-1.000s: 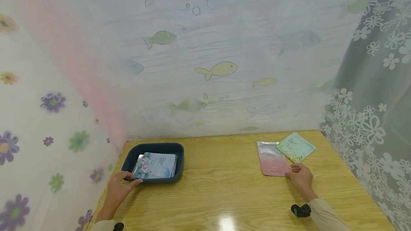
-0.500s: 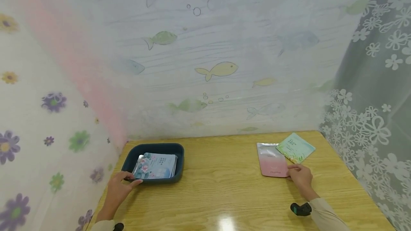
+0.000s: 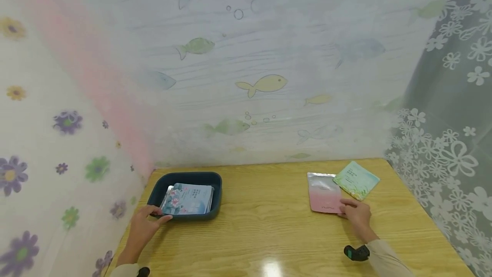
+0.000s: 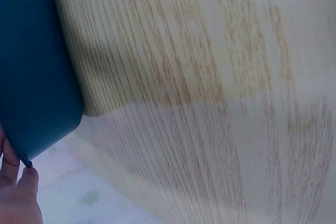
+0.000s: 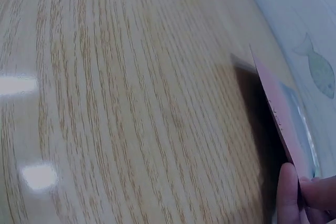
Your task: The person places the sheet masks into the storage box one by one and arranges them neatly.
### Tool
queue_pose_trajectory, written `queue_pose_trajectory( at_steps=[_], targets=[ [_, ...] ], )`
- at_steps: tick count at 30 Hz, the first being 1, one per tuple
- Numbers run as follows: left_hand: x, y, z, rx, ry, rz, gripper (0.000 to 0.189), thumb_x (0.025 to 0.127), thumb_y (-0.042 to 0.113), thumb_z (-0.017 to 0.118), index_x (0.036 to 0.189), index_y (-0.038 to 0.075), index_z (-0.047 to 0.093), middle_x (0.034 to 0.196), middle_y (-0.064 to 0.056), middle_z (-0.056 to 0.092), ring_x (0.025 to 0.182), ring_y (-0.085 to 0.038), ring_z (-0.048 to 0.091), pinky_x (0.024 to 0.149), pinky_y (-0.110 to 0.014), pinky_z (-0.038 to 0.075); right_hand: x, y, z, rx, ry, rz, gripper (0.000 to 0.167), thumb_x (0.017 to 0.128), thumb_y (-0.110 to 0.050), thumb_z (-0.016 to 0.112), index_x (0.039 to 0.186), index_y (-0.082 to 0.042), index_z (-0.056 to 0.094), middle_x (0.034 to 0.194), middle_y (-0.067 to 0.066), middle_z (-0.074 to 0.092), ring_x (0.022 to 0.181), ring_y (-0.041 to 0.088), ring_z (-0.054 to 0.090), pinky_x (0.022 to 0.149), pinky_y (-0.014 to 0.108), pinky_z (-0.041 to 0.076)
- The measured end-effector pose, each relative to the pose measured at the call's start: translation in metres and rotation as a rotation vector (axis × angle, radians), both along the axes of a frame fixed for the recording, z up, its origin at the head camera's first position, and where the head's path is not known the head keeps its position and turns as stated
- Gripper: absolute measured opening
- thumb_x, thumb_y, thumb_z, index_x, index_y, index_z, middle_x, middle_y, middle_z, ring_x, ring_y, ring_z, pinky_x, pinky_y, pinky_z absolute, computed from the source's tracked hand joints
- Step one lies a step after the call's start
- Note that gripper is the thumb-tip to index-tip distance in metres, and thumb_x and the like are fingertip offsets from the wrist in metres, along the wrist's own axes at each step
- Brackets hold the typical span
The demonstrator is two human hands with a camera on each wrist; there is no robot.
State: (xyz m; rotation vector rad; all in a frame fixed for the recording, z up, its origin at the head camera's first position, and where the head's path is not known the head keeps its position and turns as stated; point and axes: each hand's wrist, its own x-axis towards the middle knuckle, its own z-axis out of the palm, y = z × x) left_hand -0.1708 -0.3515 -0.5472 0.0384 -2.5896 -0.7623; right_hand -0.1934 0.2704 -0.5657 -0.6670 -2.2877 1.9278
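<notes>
In the head view, my left hand (image 3: 143, 228) grips the near left rim of a dark blue plastic bin (image 3: 216, 202). Inside the bin lies a stack of face mask sachets (image 3: 194, 200), the top one printed with pink flowers. My right hand (image 3: 357, 215) pinches a pink and silver sachet (image 3: 324, 193) by its near right corner. The right wrist view shows thumb and finger on either face of the pink sachet (image 5: 286, 124), its near edge raised off the table. A green sachet (image 3: 356, 180) with a leafy print overlaps the pink one's far right corner.
Both hands work over a wooden table (image 3: 265, 208) with a bright reflection near its front. A wall (image 3: 269, 131) with painted fish rises behind it. Flowered sheeting hangs at the left, and a lace-patterned curtain (image 3: 442, 153) at the right.
My right hand has shifted slightly left with the pink sachet's near corner. The green sachet overlaps it a little less. My left hand stays on the bin's rim.
</notes>
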Motion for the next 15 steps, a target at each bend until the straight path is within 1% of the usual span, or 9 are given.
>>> queue_pose_trajectory(
  at_steps=[3, 6, 9, 11, 15],
  targets=[
    [0.001, 0.001, 0.001, 0.002, 0.001, 0.001, 0.031, 0.062, 0.026, 0.089, 0.072, 0.015, 0.062, 0.075, 0.003, 0.057, 0.074, -0.014, 0.05, 0.067, -0.031, 0.044, -0.001, -0.003, 0.0, 0.01, 0.029, -0.009, 0.033, 0.086, 0.011, 0.052, 0.117, 0.019, 0.053, 0.11, 0.034, 0.056, 0.065, 0.013, 0.066, 0.061, 0.027, 0.055],
    [0.001, 0.002, 0.002, 0.003, -0.002, 0.0, 0.031, 0.063, 0.027, 0.089, 0.072, 0.015, 0.062, 0.076, 0.002, 0.057, 0.074, -0.015, 0.051, 0.067, -0.031, 0.044, -0.001, -0.007, 0.001, 0.002, 0.06, -0.012, 0.031, 0.086, 0.012, 0.051, 0.116, 0.019, 0.055, 0.105, 0.03, 0.059, 0.063, 0.016, 0.067, 0.061, 0.029, 0.055],
    [0.001, 0.001, 0.002, 0.005, -0.011, -0.005, 0.031, 0.063, 0.028, 0.089, 0.072, 0.014, 0.063, 0.076, 0.002, 0.057, 0.075, -0.016, 0.051, 0.068, -0.033, 0.044, 0.0, -0.01, 0.005, -0.006, 0.092, 0.003, 0.03, 0.086, 0.012, 0.051, 0.115, 0.02, 0.055, 0.101, 0.026, 0.061, 0.062, 0.017, 0.067, 0.061, 0.031, 0.055],
    [0.001, 0.001, 0.002, 0.007, -0.02, -0.007, 0.031, 0.064, 0.029, 0.088, 0.072, 0.014, 0.063, 0.076, 0.001, 0.057, 0.075, -0.016, 0.051, 0.068, -0.035, 0.044, 0.001, -0.013, 0.008, -0.008, 0.099, 0.017, 0.03, 0.086, 0.013, 0.05, 0.115, 0.02, 0.055, 0.102, 0.026, 0.061, 0.062, 0.017, 0.066, 0.062, 0.032, 0.055],
    [0.0, 0.0, 0.002, 0.001, -0.026, -0.008, 0.031, 0.064, 0.03, 0.088, 0.072, 0.013, 0.063, 0.076, 0.001, 0.058, 0.075, -0.017, 0.052, 0.069, -0.037, 0.044, 0.003, -0.017, 0.013, 0.014, 0.091, 0.052, 0.031, 0.087, 0.012, 0.048, 0.116, 0.019, 0.055, 0.112, 0.031, 0.057, 0.063, 0.017, 0.066, 0.063, 0.033, 0.056]
  ],
)
